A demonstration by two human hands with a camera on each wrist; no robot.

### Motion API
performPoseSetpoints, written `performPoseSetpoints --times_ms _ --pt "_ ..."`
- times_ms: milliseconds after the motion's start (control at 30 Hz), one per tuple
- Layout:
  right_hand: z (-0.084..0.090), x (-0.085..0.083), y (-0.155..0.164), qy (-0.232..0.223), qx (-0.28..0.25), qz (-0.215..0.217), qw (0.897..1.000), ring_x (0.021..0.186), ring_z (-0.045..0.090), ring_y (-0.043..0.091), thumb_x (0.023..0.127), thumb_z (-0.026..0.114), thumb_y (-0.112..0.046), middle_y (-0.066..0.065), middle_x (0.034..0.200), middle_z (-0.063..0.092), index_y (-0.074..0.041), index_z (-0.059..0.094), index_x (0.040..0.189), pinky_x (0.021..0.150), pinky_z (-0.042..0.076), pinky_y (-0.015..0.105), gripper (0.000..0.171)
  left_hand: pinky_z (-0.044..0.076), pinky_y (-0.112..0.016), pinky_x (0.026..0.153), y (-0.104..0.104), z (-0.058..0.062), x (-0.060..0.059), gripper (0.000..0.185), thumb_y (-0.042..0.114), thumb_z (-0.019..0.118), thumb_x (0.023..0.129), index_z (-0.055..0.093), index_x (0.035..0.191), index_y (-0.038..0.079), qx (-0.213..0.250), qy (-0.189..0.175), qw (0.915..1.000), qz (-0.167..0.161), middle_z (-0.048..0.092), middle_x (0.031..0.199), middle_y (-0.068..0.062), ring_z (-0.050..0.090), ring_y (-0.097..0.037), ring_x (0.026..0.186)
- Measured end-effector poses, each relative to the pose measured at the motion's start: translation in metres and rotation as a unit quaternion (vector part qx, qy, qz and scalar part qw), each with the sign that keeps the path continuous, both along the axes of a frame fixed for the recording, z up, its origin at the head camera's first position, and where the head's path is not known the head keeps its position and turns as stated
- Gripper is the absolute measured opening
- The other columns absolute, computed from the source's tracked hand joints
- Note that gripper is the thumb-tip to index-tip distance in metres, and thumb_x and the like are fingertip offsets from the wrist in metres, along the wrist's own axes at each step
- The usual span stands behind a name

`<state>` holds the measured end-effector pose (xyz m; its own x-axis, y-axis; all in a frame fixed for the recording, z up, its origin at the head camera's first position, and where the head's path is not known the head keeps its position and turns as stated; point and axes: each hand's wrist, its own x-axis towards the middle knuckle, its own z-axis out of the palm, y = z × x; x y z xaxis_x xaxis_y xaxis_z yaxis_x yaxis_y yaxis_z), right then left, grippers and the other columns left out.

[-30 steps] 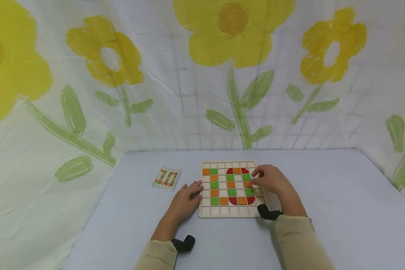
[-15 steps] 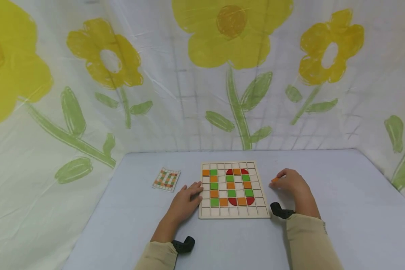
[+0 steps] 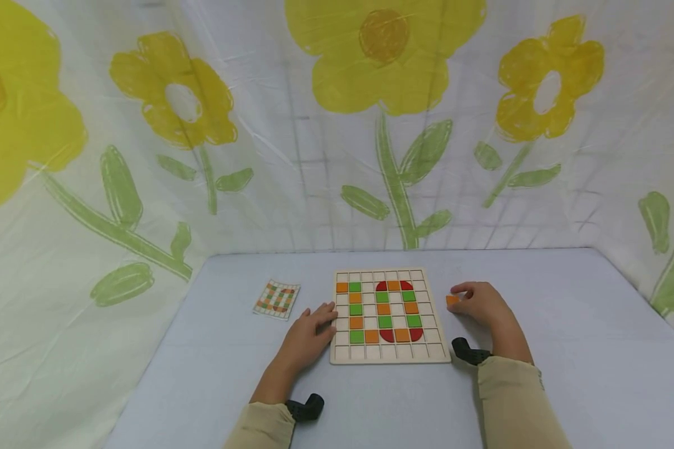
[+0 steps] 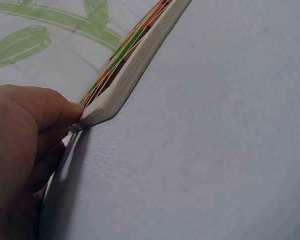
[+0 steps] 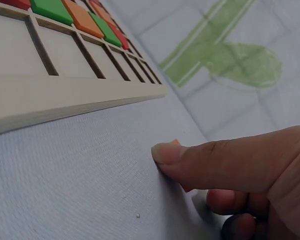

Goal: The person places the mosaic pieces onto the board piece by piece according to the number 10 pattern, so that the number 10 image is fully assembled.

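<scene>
Orange tile (image 3: 452, 300) lies on the table (image 3: 561, 349) just right of the board (image 3: 390, 354), pinched in the right hand (image 3: 483, 304). Left hand (image 3: 309, 330), fingers relaxed, rests against the board's left edge, farther from the tile.

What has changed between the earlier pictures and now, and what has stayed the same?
The right hand left the wooden board, moving off its right edge with an orange tile taken from the grid. It now holds that tile low at the table beside the board. The left hand stayed resting at the board's left edge; the board and the pattern card did not move.
</scene>
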<state>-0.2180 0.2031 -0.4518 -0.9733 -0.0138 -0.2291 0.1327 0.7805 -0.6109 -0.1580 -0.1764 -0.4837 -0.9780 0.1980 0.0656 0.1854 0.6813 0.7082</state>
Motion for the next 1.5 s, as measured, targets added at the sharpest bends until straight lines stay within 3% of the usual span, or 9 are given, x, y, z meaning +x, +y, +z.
performPoseSetpoints --times_ms 233,533,667,767,900,1000,1167,1500 --pt "-0.004 -0.001 -0.004 0.021 0.008 -0.008 1.000 0.091 0.056 0.030 0.085 0.074 -0.032 0.021 0.110 0.063 -0.003 0.070 0.117 0.075 0.050 0.041 0.043 0.019 -0.045 0.125 -0.002 -0.002 0.001 0.036 0.021 0.063 0.096 0.065 0.131 0.012 0.001 0.003 1.0000 0.002 0.050 0.148 0.004 0.042 -0.016 0.142" --pt "-0.003 -0.006 -0.019 0.025 -0.011 -0.015 1.000 0.086 0.052 0.026 0.087 0.070 -0.037 0.014 0.098 0.061 -0.004 0.070 0.112 0.066 0.044 0.033 0.042 0.019 -0.044 0.125 -0.003 -0.003 0.001 0.037 0.022 0.062 0.096 0.064 0.132 0.012 -0.005 -0.005 1.0000 0.005 0.049 0.149 0.005 0.040 -0.016 0.142" --pt "0.003 -0.006 -0.057 0.040 -0.029 0.027 0.998 0.080 0.049 0.022 0.085 0.073 -0.036 0.007 0.087 0.056 -0.010 0.071 0.109 0.060 0.039 0.029 0.036 0.019 -0.044 0.125 -0.005 -0.002 0.001 0.037 0.022 0.063 0.096 0.064 0.132 0.012 -0.005 -0.003 1.0000 0.004 0.049 0.149 0.004 0.041 -0.017 0.142" --pt "0.010 0.003 -0.102 0.057 -0.034 0.098 0.993 0.076 0.050 0.020 0.082 0.077 -0.034 0.003 0.081 0.057 -0.014 0.073 0.103 0.058 0.041 0.029 0.029 0.019 -0.044 0.125 -0.005 0.000 0.002 0.037 0.021 0.063 0.096 0.064 0.132 0.012 0.001 -0.004 1.0000 0.006 0.049 0.149 0.004 0.041 -0.017 0.142" --pt "0.017 0.022 -0.155 0.072 -0.023 0.207 0.975 0.069 0.052 0.016 0.080 0.080 -0.032 -0.002 0.076 0.058 -0.017 0.074 0.099 0.058 0.045 0.029 0.024 0.018 -0.044 0.125 -0.006 0.000 0.001 0.036 0.022 0.063 0.096 0.064 0.131 0.013 -0.003 -0.005 1.0000 0.004 0.049 0.149 0.005 0.041 -0.016 0.142" --pt "0.015 0.032 -0.180 0.090 0.007 0.252 0.964 0.068 0.052 0.013 0.081 0.079 -0.032 -0.007 0.075 0.059 -0.016 0.075 0.100 0.061 0.045 0.027 0.025 0.019 -0.045 0.125 -0.006 -0.001 -0.001 0.036 0.022 0.063 0.096 0.065 0.130 0.013 -0.007 0.003 1.0000 -0.001 0.050 0.148 0.004 0.042 -0.016 0.141" --pt "0.008 0.040 -0.198 0.120 0.050 0.256 0.958 0.070 0.052 0.010 0.082 0.078 -0.031 -0.010 0.077 0.062 -0.016 0.076 0.100 0.065 0.046 0.026 0.024 0.020 -0.046 0.125 -0.006 -0.001 -0.003 0.035 0.021 0.064 0.096 0.066 0.129 0.013 -0.008 0.014 0.9998 -0.007 0.051 0.147 0.004 0.044 -0.015 0.140" --pt "0.000 0.044 -0.206 0.124 0.054 0.235 0.962 0.081 0.056 0.015 0.081 0.079 -0.031 -0.006 0.087 0.070 -0.015 0.077 0.094 0.071 0.050 0.032 0.021 0.022 -0.048 0.124 -0.005 -0.002 -0.006 0.034 0.019 0.063 0.096 0.066 0.128 0.011 -0.011 0.030 0.9993 -0.020 0.052 0.146 0.001 0.046 -0.018 0.139"
